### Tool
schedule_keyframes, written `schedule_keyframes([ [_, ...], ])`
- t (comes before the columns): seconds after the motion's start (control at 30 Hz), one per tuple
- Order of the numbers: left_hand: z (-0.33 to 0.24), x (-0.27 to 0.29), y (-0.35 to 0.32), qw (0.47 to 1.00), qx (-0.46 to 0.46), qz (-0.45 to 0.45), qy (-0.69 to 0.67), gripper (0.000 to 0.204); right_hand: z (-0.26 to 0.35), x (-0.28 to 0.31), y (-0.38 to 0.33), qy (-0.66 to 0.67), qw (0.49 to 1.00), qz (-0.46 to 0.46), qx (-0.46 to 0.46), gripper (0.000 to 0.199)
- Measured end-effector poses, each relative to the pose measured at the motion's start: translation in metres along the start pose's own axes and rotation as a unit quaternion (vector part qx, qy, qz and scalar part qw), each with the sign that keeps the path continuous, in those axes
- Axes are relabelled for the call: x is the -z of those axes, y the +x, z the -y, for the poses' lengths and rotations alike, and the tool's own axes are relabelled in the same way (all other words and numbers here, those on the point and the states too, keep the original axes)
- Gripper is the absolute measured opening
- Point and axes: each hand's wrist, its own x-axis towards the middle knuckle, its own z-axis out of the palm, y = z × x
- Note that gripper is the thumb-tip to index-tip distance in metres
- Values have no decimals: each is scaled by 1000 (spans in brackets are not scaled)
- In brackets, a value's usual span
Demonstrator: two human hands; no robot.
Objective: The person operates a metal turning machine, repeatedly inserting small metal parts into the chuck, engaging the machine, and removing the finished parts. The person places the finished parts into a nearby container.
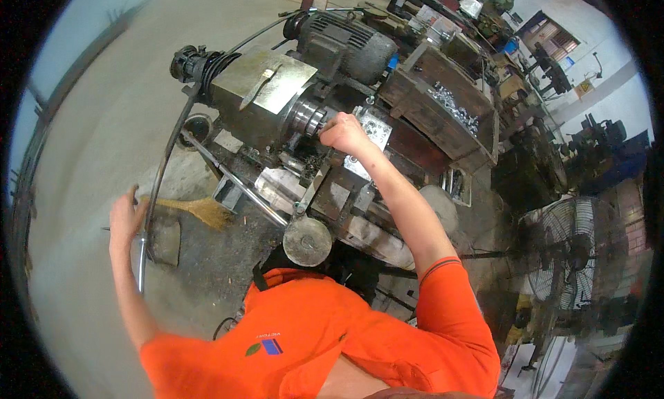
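Observation:
On the left, a long metal lever [167,153] slants down from the machine's rear end. My left hand [124,218] is against its left side, one finger stretched upward and apart; the lever partly hides the other fingertips. My right hand [344,131] is at the front of a shiny round spindle chuck [306,116] on a lathe. Its fingers are curled together there, and the small piece they may pinch is hidden. Beside that hand lies a metal block [374,130] on the lathe's slide. The grey headstock [232,98] carries a flat tool [256,91] on its top.
An electric motor [344,44] sits behind the headstock. To its right, a wooden box [408,84] holds many small metal parts [453,108]. A broom [200,209] lies on the floor near the lever. A round handwheel [307,241] faces me, and a large fan [564,254] stands right.

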Motion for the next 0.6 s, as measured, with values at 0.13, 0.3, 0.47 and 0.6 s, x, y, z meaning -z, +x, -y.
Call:
schedule_keyframes([
  [0.13, 3, -23, -18, 982, 101, 74, -141, 36, 10, 1, 8, 26, 999, 15, -16, 22],
  [0.3, -4, -55, -11, 986, 150, 64, -35, 33, 40, 14, 11, 39, 996, -7, -80, 31],
  [0.47, 37, -68, 14, 987, 126, 67, 74, 26, 18, 1, 3, 40, 997, -63, -16, 27],
  [0.6, 176, -69, 78, 967, 28, -34, 250, 21, 19, -9, 12, 74, 990, -114, 45, 26],
])
